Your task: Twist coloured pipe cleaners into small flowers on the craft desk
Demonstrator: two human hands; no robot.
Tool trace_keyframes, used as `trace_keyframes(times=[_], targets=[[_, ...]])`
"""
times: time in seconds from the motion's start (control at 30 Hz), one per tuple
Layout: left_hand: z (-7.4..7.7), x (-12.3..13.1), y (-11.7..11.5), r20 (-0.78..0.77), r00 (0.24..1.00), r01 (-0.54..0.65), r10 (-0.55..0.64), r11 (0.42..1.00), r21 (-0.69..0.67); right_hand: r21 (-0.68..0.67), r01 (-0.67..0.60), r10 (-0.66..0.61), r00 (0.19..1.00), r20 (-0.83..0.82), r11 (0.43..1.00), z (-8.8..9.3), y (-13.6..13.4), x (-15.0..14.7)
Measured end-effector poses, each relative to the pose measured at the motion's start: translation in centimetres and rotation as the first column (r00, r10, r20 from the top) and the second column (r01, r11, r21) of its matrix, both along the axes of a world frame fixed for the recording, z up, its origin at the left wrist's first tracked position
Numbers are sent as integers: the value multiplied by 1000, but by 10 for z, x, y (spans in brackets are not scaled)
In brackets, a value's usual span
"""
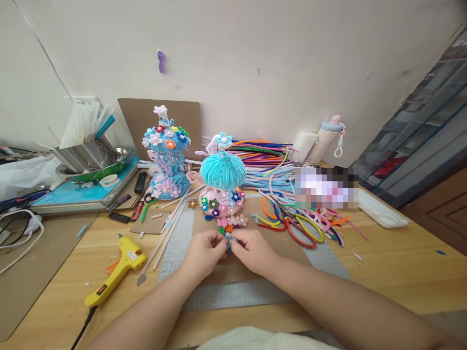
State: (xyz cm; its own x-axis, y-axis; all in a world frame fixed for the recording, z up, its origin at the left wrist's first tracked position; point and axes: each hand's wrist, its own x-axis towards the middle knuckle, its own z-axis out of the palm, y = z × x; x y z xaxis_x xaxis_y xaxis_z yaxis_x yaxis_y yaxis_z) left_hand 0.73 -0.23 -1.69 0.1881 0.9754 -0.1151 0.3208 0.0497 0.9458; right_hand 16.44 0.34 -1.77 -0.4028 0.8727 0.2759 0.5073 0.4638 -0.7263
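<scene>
My left hand and my right hand meet at the middle of the work area, fingertips pinched together. Between them is a small blue pipe-cleaner flower, partly hidden by the fingers. Just beyond lie several small loose flowers, among them pink ones and an orange one. Behind these stands a pipe-cleaner model with a turquoise ribbed dome above a pink base dotted with colourful flowers. A similar blue model, its dome covered in flowers, stands farther back to the left.
A yellow glue gun lies at the left, its cord trailing off. Scissors rest among bent pipe cleaners at the right. Pipe-cleaner bundles, a bottle and a cardboard sheet are at the back. White sticks lie left of the hands.
</scene>
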Motion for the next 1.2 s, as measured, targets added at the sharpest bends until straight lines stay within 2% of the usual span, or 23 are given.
trace_keyframes(times=[0.1, 0.2, 0.3, 0.4, 0.57, 0.73, 0.9, 1.07, 1.2], targets=[[3, 2, -1, 22, 1000, 8, -7, 999, -32, 11, 23, -23, 999, 24, 1000, -3, 0, -1], [3, 3, 2, 49, 999, -11, 11, 1000, 10, -115, -2, -2, 999, -35, 993, -6, 2, -2], [2, 4, 5, 192, 980, -52, 42, 998, 46, -173, -18, 2, 996, -95, 985, -7, 4, -3], [4, 3, 6, 321, 944, -68, 70, 998, -16, -209, -6, -34, 982, -188, 978, -4, 3, -4], [9, 2, 4, 413, 906, -42, 98, 989, -142, -276, -71, -16, 954, -299, 959, 0, 2, -5], [12, 0, 4, 325, 943, -25, 69, 990, -139, -291, -101, 9, 954, -300, 951, -1, 2, -5], [8, -2, 5, 212, 976, -23, 51, 991, -134, -293, -47, -33, 965, -261, 955, -3, 0, -6], [-2, 0, 4, 128, 989, -65, 70, 997, -46, -362, -2, -100, 960, -263, 932, -10, 0, -8], [-1, 2, 5, 125, 989, -72, 77, 996, -44, -434, -28, -104, 955, -278, 900, -10, 3, -11]])
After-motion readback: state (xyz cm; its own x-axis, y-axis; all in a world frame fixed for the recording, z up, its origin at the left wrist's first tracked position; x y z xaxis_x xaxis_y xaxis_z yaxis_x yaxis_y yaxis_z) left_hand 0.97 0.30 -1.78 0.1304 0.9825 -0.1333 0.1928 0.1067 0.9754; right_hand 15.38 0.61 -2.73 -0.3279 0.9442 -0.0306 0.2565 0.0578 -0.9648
